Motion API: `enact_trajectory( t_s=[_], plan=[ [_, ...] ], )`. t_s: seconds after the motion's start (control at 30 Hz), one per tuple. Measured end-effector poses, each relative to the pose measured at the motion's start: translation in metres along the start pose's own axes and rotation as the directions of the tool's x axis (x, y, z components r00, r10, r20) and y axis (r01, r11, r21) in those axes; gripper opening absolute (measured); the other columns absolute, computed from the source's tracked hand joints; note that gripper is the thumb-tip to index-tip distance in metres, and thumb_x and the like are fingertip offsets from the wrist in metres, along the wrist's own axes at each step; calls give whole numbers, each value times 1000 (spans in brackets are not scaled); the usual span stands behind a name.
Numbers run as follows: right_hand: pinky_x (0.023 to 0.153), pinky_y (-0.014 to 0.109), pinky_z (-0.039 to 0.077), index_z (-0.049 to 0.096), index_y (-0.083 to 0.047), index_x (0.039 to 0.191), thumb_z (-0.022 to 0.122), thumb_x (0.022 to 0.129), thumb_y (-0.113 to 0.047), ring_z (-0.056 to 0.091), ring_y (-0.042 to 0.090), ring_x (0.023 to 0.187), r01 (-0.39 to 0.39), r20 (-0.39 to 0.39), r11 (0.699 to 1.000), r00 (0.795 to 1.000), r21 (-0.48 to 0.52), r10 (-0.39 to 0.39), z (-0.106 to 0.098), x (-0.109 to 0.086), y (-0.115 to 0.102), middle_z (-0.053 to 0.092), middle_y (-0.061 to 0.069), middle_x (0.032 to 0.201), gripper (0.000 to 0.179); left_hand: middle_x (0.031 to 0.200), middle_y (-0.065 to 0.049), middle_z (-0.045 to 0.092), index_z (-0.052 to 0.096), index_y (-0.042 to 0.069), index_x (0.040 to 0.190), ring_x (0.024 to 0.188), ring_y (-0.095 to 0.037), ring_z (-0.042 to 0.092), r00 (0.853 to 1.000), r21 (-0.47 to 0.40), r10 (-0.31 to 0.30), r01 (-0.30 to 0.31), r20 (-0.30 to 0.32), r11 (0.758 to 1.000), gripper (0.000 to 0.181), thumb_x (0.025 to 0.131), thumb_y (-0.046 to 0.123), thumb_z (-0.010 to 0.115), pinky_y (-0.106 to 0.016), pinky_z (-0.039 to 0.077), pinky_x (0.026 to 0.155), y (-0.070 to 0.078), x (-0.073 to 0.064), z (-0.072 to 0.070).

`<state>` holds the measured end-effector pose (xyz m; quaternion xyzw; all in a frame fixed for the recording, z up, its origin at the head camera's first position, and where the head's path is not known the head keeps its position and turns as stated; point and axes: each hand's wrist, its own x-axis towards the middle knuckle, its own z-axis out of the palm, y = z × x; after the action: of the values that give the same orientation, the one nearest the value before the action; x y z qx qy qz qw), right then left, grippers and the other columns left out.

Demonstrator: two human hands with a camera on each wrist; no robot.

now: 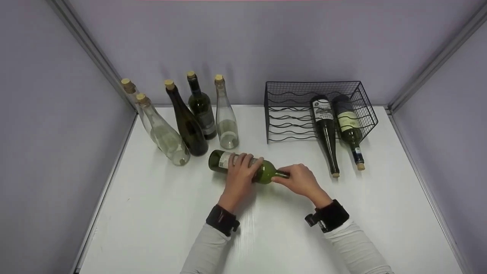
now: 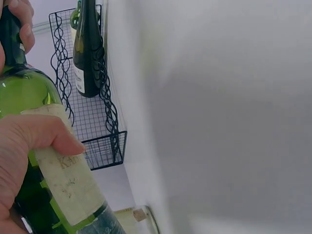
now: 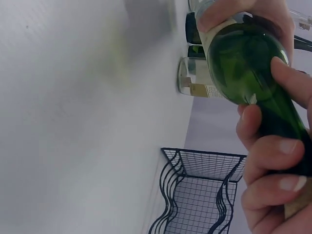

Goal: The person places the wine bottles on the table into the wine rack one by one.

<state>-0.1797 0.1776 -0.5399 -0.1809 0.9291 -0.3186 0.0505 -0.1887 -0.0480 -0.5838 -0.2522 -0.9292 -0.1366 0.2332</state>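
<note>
Steadying a green bottle point(image 1: 268, 172) on its side with both hands, I have it around the middle of the tabletop point(image 1: 152, 228), base to the left, neck to the right. My left hand point(image 1: 240, 175) wraps round the body, its thumb across the pale label point(image 2: 73, 195); my right hand point(image 1: 300, 180) curls snugly round the neck. Whether the glass touches the tabletop or is just above it, I cannot tell.

To do this well, I should let the left hand bear most of the weight and the right hand guide the neck, with any turn slow, as smooth glass could slip.

The base wants watching: it lies near an upright clear bottle point(image 1: 227, 131) and an upright dark bottle point(image 1: 190, 131), both likely to topple if knocked. On the far right, the wire rack point(image 1: 267, 121) has a hard near edge, and its white-labelled bottle point(image 1: 325, 129) and cream-labelled bottle point(image 1: 348, 122) jut their necks toward me. Free room lies on the near side of the tabletop, and in the left part of the rack.
</note>
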Motion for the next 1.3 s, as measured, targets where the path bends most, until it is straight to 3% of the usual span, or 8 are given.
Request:
enact_trajectory(
  t_s=[0.37, 0.53, 0.67, 0.87, 0.97, 1.17, 1.3],
  plan=[
    [78, 45, 53, 78, -8, 104, 77, 82, -45, 69, 25, 92, -61, -91, 996, 994, 63, 67, 0, -21, 14, 74, 5, 98, 43, 135, -9, 51, 53, 25, 139, 128, -31, 44, 999, 25, 26, -27, 34, 999, 84, 64, 11, 88, -58, 25, 110, 16, -2, -3],
    [70, 42, 54, 78, -8, 102, 77, 83, -43, 69, 21, 83, -73, -115, 991, 990, 110, 86, -2, -29, 22, 75, 4, 94, 39, 141, -10, 47, 51, 24, 139, 132, -31, 40, 1000, 9, 3, -3, 28, 1000, 80, 69, 35, 89, -60, 26, 110, 19, -5, -8],
    [65, 37, 52, 78, -8, 102, 76, 84, -44, 67, 18, 79, -106, -126, 987, 985, 123, 122, -5, -34, 28, 75, 4, 92, 40, 141, -12, 47, 57, 19, 135, 132, -31, 41, 1000, -53, 1, -3, -31, 999, 69, 78, 54, 78, -60, 27, 109, 19, -8, -8],
    [59, 34, 51, 77, -4, 104, 76, 84, -44, 64, 15, 68, -147, -114, 973, 979, 179, 169, -10, -42, 36, 72, 1, 79, 45, 143, -14, 47, 62, 15, 131, 133, -32, 42, 996, -127, -20, 8, -88, 992, 53, 92, 51, 62, -59, 29, 109, 18, -13, -3],
    [58, 33, 49, 77, -3, 104, 77, 84, -44, 63, 14, 65, -173, -112, 964, 974, 202, 198, -13, -47, 40, 70, -1, 73, 45, 146, -14, 44, 60, 16, 135, 135, -33, 39, 998, -137, -33, 24, -62, 990, 50, 96, 47, 58, -59, 27, 109, 18, -16, -3],
    [60, 33, 49, 75, 0, 106, 77, 84, -41, 64, 16, 68, -226, -120, 942, 958, 248, 262, -22, -55, 49, 72, 5, 79, 47, 152, -14, 37, 49, 16, 145, 140, -31, 32, 997, -157, -71, 76, 33, 985, 54, 99, 46, 50, -59, 25, 110, 19, -20, -2],
    [58, 32, 47, 75, 2, 106, 76, 85, -40, 63, 17, 67, -243, -127, 937, 951, 250, 281, -28, -60, 56, 72, 9, 78, 47, 156, -15, 29, 38, 13, 152, 143, -29, 28, 986, -256, -102, 133, 128, 958, 60, 102, 45, 45, -57, 25, 111, 21, -23, 2]
  ],
)
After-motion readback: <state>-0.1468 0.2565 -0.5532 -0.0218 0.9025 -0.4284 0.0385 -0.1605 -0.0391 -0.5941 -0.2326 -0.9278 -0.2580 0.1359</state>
